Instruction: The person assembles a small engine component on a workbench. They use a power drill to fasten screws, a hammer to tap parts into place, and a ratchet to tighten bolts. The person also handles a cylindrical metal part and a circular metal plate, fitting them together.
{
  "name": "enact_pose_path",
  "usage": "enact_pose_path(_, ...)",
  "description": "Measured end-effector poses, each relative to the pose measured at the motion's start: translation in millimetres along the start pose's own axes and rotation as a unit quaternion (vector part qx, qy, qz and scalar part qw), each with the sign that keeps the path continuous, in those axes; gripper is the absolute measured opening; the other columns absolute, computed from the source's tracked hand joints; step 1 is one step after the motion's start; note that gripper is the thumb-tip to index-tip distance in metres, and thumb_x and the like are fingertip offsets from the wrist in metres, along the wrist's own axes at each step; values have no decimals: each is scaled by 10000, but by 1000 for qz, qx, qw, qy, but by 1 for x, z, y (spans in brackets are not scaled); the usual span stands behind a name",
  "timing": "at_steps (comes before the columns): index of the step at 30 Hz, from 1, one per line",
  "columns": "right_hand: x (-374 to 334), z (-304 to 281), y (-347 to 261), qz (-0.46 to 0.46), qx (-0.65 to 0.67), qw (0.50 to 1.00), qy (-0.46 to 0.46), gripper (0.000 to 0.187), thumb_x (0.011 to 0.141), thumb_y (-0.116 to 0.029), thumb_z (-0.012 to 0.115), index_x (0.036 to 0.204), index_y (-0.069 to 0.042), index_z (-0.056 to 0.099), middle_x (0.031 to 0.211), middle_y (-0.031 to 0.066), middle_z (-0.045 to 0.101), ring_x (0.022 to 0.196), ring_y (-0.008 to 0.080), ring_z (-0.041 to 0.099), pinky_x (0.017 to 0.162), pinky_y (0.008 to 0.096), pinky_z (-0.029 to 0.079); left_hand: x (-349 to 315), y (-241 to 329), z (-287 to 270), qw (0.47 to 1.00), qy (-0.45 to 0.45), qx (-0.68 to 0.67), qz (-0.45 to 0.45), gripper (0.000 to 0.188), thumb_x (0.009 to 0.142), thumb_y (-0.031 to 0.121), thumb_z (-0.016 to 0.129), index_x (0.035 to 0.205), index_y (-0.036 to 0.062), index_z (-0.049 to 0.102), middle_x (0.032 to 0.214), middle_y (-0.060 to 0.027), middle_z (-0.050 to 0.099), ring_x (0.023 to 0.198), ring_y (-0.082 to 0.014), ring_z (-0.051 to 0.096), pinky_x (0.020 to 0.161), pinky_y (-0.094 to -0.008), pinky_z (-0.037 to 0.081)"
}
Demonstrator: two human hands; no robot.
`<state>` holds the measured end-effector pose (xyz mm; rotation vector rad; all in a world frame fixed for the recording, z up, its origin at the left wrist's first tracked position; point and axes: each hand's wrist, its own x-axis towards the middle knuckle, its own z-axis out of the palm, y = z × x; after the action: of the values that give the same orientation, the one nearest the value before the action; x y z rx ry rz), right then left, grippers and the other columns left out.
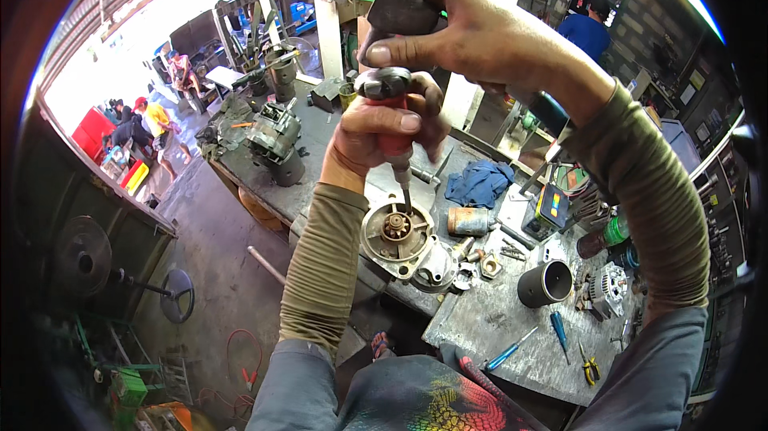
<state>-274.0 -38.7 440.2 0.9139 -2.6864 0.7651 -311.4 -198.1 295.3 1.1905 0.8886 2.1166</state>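
My left hand (382, 127) is wrapped round a red-handled screwdriver (394, 143) with a dark, rounded top. The screwdriver stands nearly upright, its tip by the rim of a round metal housing (382, 247). Inside the housing sits a small toothed gear (396, 226); the whole looks like a starter motor. Above the screwdriver, my right hand (472, 39) is closed on a dark, curved piece (404, 7) whose kind I cannot make out. The thumb lies along its lower edge, just over the screwdriver's top.
Right of the housing lie a blue cloth (480, 183), a rusty cylinder (468, 221), a dark metal ring (546, 283), an alternator (608, 289), blue screwdrivers (512, 349) and yellow-handled pliers (590, 369). Another motor (274, 129) stands on the left bench. People (152, 123) are outside; another person (586, 29) stands far right.
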Motion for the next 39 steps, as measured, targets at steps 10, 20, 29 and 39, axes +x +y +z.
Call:
enact_pose_path(10,-23,-10,-37,68,-1,993,-100,419,916,-373,799,1191,-57,784,961,92,775,855,174,701,794,352,560,-13,-30,66,790,388,463,102,301,905,159,789,1117,-12,660,960,-69,696,906,-160,657,826,-350,536)
enact_pose_path(20,-31,-1,-14,34,51,983,-170,519,858,-277,822,1305,-37,715,1189,125,749,1024,215,696,885,345,567,-37,-21,48,848,348,390,88,809,703,206,1014,1322,-2,536,1155,-79,677,1001,-149,660,804,-334,600)
enact_pose_path(29,-31,19,3,-16,31,999,0,539,791,-289,886,1247,-46,733,945,48,773,745,112,672,625,271,539,-76,-59,35,853,279,416,-144,265,926,-37,757,1177,-13,673,991,-50,748,938,-118,706,870,-297,570)
enact_pose_path(39,-169,-34,5,98,3,995,20,283,878,-209,839,1094,-36,779,888,28,772,764,101,689,687,275,563,-59,-78,136,915,241,321,-43,262,1084,211,626,1166,-34,671,822,-13,650,698,-55,600,641,-237,488)
